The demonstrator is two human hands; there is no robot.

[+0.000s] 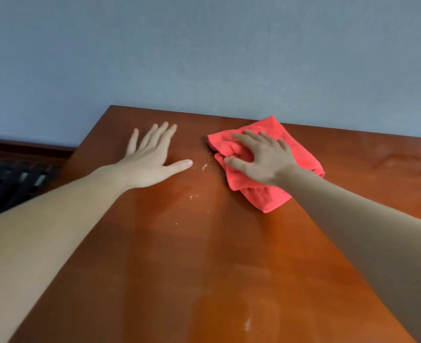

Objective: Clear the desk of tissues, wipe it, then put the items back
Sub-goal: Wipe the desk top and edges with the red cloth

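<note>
While I look down from my head, my right hand (261, 159) lies on the red cloth (268, 198) toward the far edge of the desk (204, 268), fingers spread yet curled, bunching a fold against my thumb. My left hand (152, 159) rests flat on the wood just beside it, fingers straight and wide, holding nothing. Pale crumbs (205, 167) lie between the two hands and trail toward me. I see no tissues, so I judge this is the wiping step. Next I should drag the cloth left over the crumbs, gathering rather than scattering them.
</note>
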